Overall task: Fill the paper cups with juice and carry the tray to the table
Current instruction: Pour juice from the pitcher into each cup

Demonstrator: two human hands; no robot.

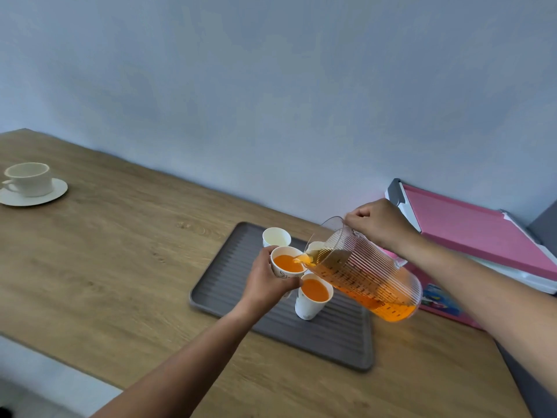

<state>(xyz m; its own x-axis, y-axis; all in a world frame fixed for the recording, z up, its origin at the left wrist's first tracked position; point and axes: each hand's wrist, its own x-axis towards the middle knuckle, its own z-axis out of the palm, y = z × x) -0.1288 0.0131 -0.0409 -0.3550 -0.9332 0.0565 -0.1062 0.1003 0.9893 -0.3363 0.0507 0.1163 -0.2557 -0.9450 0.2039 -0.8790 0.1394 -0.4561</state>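
— While the jug pours, why's the held cup up off the tray?
— I read it as aim control: left hand wraps the cup & brings it to the spout, so less splash on the others. Right hand clenched on the handle, jug tipped steep.
— Rest of cups vs hands?
— Full cup on tray, just beside left hand, under the jug. Empty cup just behind that hand. Fourth cup half hidden by spout. Tray sits on worktop.

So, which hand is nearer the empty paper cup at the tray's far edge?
Left. The left hand, holding a filled paper cup, is in front of that empty cup; the right hand grips the pitcher farther right.
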